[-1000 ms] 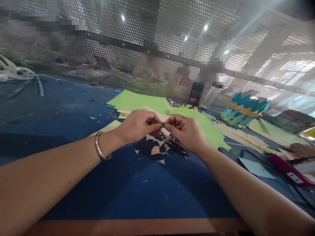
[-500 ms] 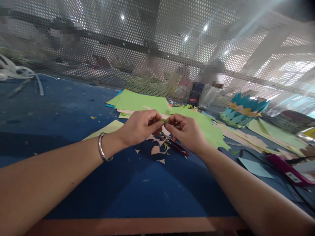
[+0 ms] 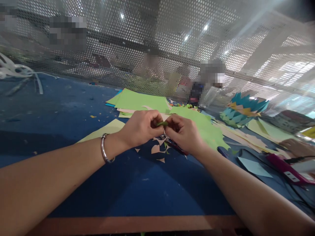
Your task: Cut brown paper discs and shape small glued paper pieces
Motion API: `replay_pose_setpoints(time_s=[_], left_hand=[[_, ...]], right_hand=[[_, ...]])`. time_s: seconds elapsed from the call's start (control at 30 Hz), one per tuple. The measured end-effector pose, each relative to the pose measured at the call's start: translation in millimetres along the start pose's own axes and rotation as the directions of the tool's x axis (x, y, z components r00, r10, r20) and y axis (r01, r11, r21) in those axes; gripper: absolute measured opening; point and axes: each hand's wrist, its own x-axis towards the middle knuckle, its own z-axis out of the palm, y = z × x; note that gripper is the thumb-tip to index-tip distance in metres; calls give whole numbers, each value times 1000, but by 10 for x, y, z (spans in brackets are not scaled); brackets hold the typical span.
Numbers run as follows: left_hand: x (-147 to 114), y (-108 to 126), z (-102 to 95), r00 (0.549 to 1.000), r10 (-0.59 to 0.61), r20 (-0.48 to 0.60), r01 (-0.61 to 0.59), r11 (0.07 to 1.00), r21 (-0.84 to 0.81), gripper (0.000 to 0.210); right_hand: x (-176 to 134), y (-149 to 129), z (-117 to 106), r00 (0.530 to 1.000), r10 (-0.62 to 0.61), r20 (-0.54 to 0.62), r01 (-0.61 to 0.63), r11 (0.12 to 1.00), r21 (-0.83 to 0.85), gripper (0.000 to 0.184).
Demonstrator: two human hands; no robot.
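Green strip (image 3: 161,124) — blue tabletop (image 3: 118,193) — silver bangle (image 3: 103,148)

green piece (image 3: 161,124) | small, curved, partly hidden | held between left hand (image 3: 144,127) and right hand (image 3: 184,132)

1. Green piece (image 3: 161,124) you hold: matt, paper-like.
2. Your bracelet (image 3: 103,149): glossy smooth metal.
3. Sheets (image 3: 142,100) ahead of you: matt paper.
4. Your tabletop (image 3: 123,190): mostly matt, scuffed.
5. Screen (image 3: 110,55) facing you: perforated, metal-looking.
6. Power strip (image 3: 279,164), your right: smooth plastic.

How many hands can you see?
3: the left hand and right hand in the middle, holding a small green piece, and another person's blurry hand at far right, near the pink power strip. More may hide behind the mesh.
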Motion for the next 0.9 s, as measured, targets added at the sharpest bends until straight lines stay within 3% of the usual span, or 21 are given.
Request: replay_pose_setpoints(time_s=[0.23,0.53,0.73,0.9], left_hand=[[18,-79,-36,990,-134,43,141,954,-266,12],[16,-58,29,993,-85,75,103,956,-273,8],[45,-120,-65,979,-161,121,192,932,-308,7],[87,-213,-159,982,-183,53,191,926,-327,13]], right_hand=[[26,73,-55,997,82,-9,-80,992,101,2],[-14,-11,-16,1000,-12,-25,13,999,34,9],[7,12,-44,997,-13,-76,11,1000,-25,14],[27,43,-63,998,27,-52,-28,999,-26,15]])
